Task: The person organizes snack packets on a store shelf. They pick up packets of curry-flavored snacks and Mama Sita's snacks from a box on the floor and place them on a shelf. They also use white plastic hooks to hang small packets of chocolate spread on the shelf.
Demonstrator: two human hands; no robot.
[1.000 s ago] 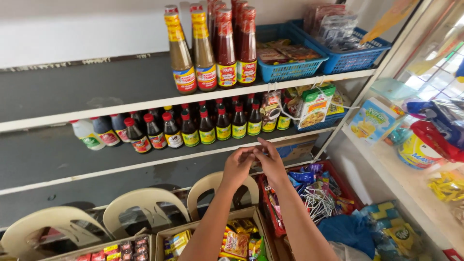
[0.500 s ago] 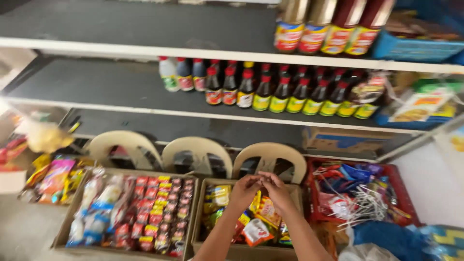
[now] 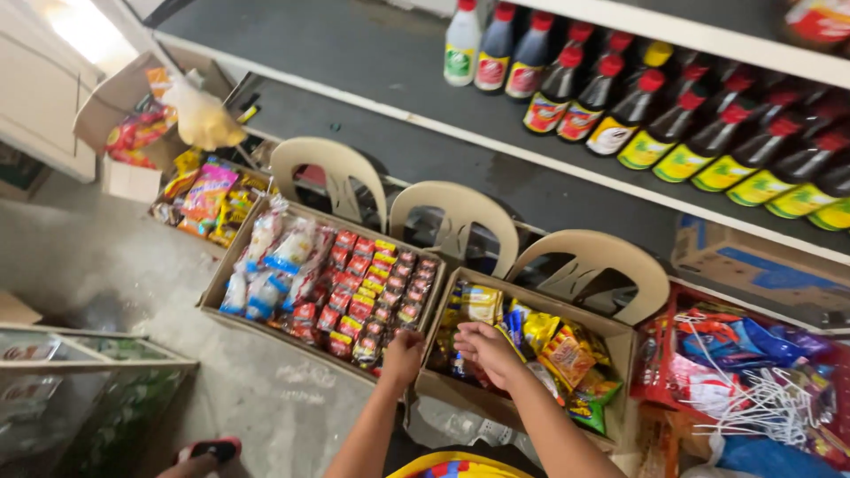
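A cardboard box (image 3: pixel 232 281) at the left holds rows of small red and yellow sachets and white-and-blue packets; it rests on plastic chairs (image 3: pixel 329 168) with cream backs. The left hand (image 3: pixel 403 352) sits at the near corner between the two boxes, fingers curled; whether it grips anything I cannot tell. Just beside it the right hand (image 3: pixel 486 350) reaches into the second cardboard box (image 3: pixel 620 352), fingers bent down among the packets; what they hold is hidden. That box is packed with yellow, orange and green snack packets (image 3: pixel 567 356), tumbled loosely. Further right a red crate (image 3: pixel 657 354) carries bags and white hangers; above runs a grey shelf (image 3: pixel 567 190) lined with dark sauce bottles (image 3: pixel 682 133); the floor (image 3: pixel 124 265) is bare concrete.
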